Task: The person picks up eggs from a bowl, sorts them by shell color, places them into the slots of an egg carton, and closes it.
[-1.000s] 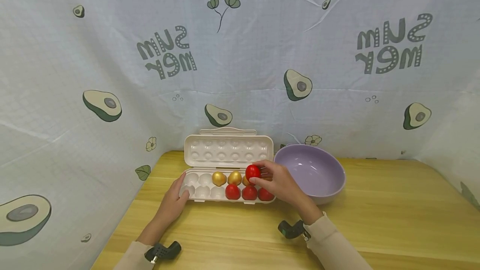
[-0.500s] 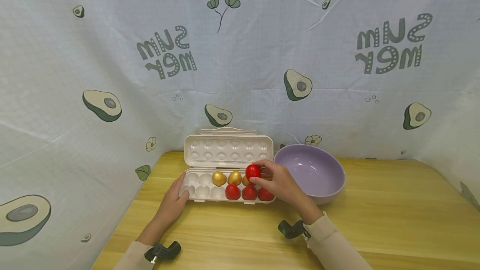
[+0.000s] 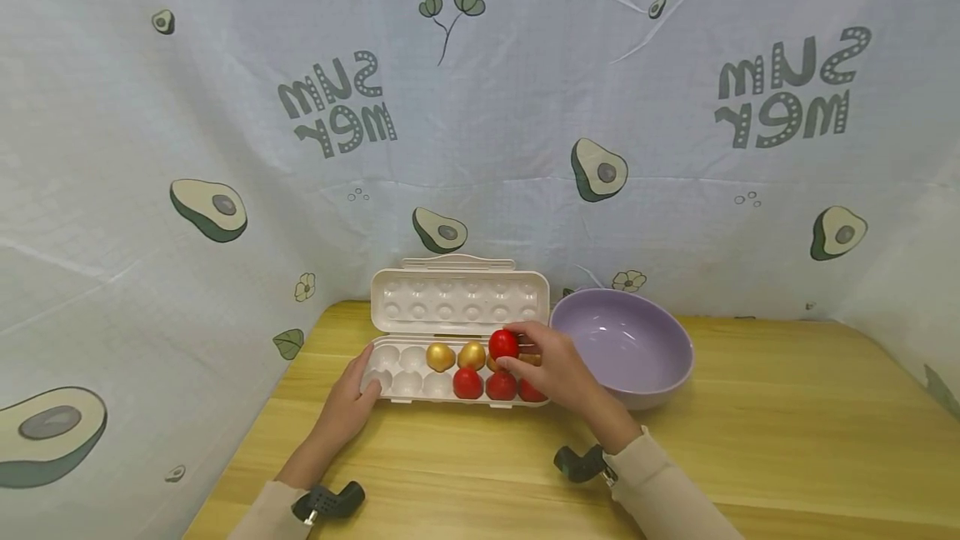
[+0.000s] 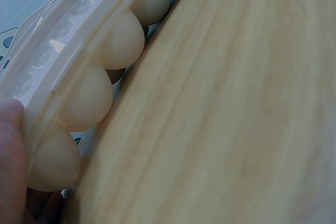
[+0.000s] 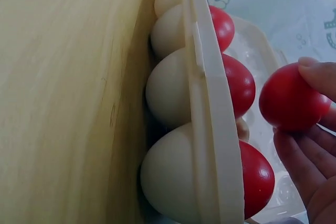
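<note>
In the head view my right hand [image 3: 553, 363] pinches a red egg [image 3: 503, 345] between thumb and fingers, above the back row of an opened cream egg carton [image 3: 447, 400]. The right wrist view shows this red egg [image 5: 292, 98] apart from the carton. Three other red eggs [image 3: 468, 383] sit in the front row's right half. Gold eggs [image 3: 440, 357] fill part of the back row, some partly hidden by my right hand. My left hand [image 3: 347, 402] grips the carton's left end, its thumb [image 4: 11, 129] at the rim. Several cups near it hold nothing.
A purple bowl [image 3: 622, 344] stands right of the carton, close to it. The carton's lid [image 3: 459, 298] leans back, upright. All stand on a wooden table [image 3: 450, 473]. A white cloth with avocado prints [image 3: 480, 132] hangs behind and at the left.
My right hand has moved very slightly left with the red egg, relative to the carton. The view has shifted a little. My left hand keeps its place on the carton.
</note>
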Available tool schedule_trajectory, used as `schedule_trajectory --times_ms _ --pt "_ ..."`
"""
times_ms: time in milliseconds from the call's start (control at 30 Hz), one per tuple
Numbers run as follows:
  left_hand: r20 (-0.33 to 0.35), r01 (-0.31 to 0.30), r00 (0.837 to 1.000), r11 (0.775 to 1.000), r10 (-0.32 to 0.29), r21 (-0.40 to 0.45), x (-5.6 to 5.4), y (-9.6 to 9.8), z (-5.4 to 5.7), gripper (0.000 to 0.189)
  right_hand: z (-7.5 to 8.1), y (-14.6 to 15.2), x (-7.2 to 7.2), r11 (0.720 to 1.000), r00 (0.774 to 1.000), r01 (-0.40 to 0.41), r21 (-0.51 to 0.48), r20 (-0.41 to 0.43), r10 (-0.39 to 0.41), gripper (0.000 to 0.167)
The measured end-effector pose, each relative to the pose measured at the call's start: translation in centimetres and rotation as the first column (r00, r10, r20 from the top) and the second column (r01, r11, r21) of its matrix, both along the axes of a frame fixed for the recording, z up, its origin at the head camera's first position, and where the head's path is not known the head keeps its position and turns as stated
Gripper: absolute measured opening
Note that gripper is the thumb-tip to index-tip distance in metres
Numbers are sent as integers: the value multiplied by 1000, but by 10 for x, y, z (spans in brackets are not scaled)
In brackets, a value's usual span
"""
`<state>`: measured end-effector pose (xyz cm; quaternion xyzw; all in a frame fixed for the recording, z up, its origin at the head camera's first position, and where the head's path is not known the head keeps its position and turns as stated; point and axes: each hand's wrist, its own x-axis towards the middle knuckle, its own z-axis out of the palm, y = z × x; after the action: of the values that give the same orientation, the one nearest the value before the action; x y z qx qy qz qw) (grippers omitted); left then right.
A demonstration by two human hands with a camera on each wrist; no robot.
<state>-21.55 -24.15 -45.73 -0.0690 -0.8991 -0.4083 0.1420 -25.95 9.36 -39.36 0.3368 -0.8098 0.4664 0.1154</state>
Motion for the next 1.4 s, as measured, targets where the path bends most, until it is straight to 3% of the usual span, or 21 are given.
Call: schedule_trajectory --times_ms 433,833,1133,1400 --pt "-2 -4 1000 1000 4 2 0 1 -1 62 -1 -5 3 991 993 -24 -128 110 38 40" --pt "-2 -6 1000 1000 6 -9 0 1 0 63 -1 -10 6 985 972 -20 -171 226 59 41" --pt "-21 -3 1000 1000 3 -2 0 1 2 62 19 -18 17 984 970 -41 -174 230 81 47" --pt "9 0 1000 1000 0 10 -1 1 1 63 7 -26 10 980 971 -55 -190 217 96 46"
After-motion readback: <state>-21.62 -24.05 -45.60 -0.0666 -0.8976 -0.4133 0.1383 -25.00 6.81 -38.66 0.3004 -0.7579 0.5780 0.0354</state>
